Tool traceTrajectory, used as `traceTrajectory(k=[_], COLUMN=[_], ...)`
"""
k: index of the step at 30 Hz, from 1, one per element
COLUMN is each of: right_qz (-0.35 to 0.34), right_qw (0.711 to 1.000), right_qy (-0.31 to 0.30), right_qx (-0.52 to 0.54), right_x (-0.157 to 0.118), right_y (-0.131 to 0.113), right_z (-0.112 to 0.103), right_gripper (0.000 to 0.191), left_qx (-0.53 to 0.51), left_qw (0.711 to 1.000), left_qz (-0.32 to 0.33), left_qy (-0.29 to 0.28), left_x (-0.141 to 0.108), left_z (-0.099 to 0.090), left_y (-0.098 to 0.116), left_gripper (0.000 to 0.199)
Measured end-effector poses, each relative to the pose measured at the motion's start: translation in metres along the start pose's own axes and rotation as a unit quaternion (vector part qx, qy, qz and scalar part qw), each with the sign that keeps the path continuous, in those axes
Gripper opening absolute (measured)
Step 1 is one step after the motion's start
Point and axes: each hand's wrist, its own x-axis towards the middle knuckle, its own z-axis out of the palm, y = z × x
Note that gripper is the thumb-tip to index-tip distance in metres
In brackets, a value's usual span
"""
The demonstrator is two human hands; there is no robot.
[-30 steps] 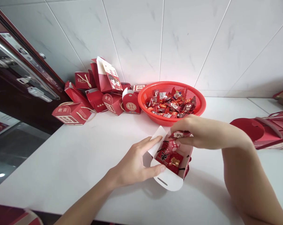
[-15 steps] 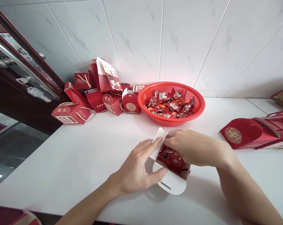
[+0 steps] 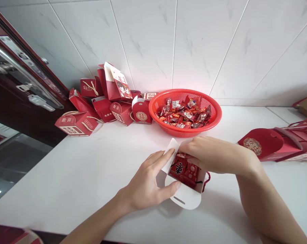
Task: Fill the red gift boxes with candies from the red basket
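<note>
A small paper candy box (image 3: 186,196) stands on the white tabletop, its pale flaps folded outward. Inside it lie red-wrapped candies (image 3: 180,167). My left hand (image 3: 150,184) grips the box's left side, with a finger on the left flap and the thumb at the front flap. From the right, my right hand (image 3: 201,152) reaches over the far side of the box. Its fingers curl down among the candies, and their tips are partly hidden. A red cord loop shows at the box's right side.
Behind the box stands a red plastic basket (image 3: 163,128) heaped with wrapped candies. Several red gift boxes (image 3: 77,123) crowd the back left by the wall. More red boxes (image 3: 267,144) stand at the right. A dark door with keys (image 3: 40,101) borders the table's left.
My right hand has shifted slightly up and back inside the box, uncovering more of the candies and the red cord. My left hand keeps its hold.
</note>
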Motion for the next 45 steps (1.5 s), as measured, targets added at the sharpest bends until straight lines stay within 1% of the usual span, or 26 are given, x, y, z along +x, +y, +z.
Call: traceTrajectory(k=[2, 3, 5, 7, 9, 11, 14, 15, 18, 19, 21, 23, 24, 26, 28, 32, 36, 39, 42, 45], right_qz=[-0.012, -0.027, -0.071, -0.109, -0.128, -0.122, -0.1, -0.103, -0.123, -0.123, -0.113, -0.082, -0.06, -0.015, 0.005, -0.025, -0.042, -0.054, -0.019, 0.02], right_qw=[0.999, 0.995, 0.985, 0.976, 0.973, 0.977, 0.983, 0.982, 0.974, 0.972, 0.972, 0.977, 0.982, 0.992, 0.997, 1.0, 0.998, 0.997, 0.996, 0.992], right_qy=[-0.003, -0.001, 0.013, 0.028, 0.025, 0.01, -0.003, -0.003, 0.008, 0.012, 0.026, 0.051, 0.064, 0.077, 0.06, 0.018, 0.004, -0.015, 0.008, 0.039], right_qx=[0.052, 0.091, 0.159, 0.188, 0.188, 0.173, 0.154, 0.158, 0.192, 0.2, 0.206, 0.188, 0.166, 0.102, 0.041, -0.006, -0.056, -0.06, -0.092, -0.121], right_x=[0.003, 0.005, 0.008, 0.011, 0.013, 0.014, 0.015, 0.015, 0.014, 0.013, 0.011, 0.007, 0.005, 0.001, -0.001, 0.004, 0.02, 0.029, 0.03, 0.023], right_y=[0.008, 0.012, 0.022, 0.028, 0.027, 0.021, 0.012, 0.01, 0.013, 0.015, 0.019, 0.02, 0.018, 0.012, 0.005, -0.004, -0.007, -0.01, -0.012, -0.012], right_z=[-0.006, -0.008, -0.013, -0.015, -0.014, -0.012, -0.008, -0.008, -0.01, -0.011, -0.013, -0.014, -0.014, -0.012, -0.008, 0.004, 0.012, 0.015, 0.018, 0.017], right_gripper=[0.006, 0.005, 0.013, 0.014, 0.01, 0.007, 0.007, 0.01, 0.017, 0.018, 0.018, 0.02, 0.021, 0.016, 0.015, 0.023, 0.02, 0.017, 0.021, 0.026], left_qx=[-0.014, -0.021, -0.037, -0.053, -0.061, -0.064, -0.053, -0.041, -0.005, 0.0, -0.003, -0.011, -0.013, -0.008, -0.001, -0.002, -0.003, -0.005, -0.001, 0.011], left_qw=[1.0, 1.0, 0.999, 0.998, 0.997, 0.997, 0.998, 0.998, 0.999, 0.999, 0.999, 0.999, 0.999, 0.998, 0.998, 0.998, 0.999, 0.999, 0.999, 0.998], left_qz=[-0.003, -0.009, -0.028, -0.044, -0.052, -0.05, -0.042, -0.041, -0.043, -0.043, -0.044, -0.042, -0.041, -0.043, -0.045, -0.024, -0.01, -0.01, -0.007, -0.003], left_qy=[0.0, -0.001, -0.004, -0.007, -0.003, 0.0, 0.0, 0.002, 0.012, 0.013, 0.018, 0.024, 0.027, 0.035, 0.041, 0.055, 0.051, 0.045, 0.048, 0.057], left_x=[0.001, 0.002, 0.003, 0.004, 0.005, 0.006, 0.007, 0.008, 0.008, 0.008, 0.007, 0.005, 0.005, 0.003, 0.002, 0.001, 0.001, 0.001, 0.001, 0.001], left_z=[0.0, 0.0, 0.0, -0.001, -0.001, -0.002, -0.003, -0.003, -0.002, -0.002, -0.001, 0.001, 0.001, 0.002, 0.002, 0.002, 0.003, 0.003, 0.003, 0.003], left_y=[0.0, -0.001, -0.001, -0.002, -0.001, 0.0, 0.001, 0.001, 0.0, -0.001, -0.002, -0.003, -0.004, -0.005, -0.006, -0.007, -0.009, -0.009, -0.009, -0.009], left_gripper=[0.075, 0.074, 0.074, 0.073, 0.069, 0.057, 0.025, 0.023, 0.039, 0.039, 0.031, 0.019, 0.024, 0.043, 0.052, 0.058, 0.06, 0.058, 0.058, 0.058])
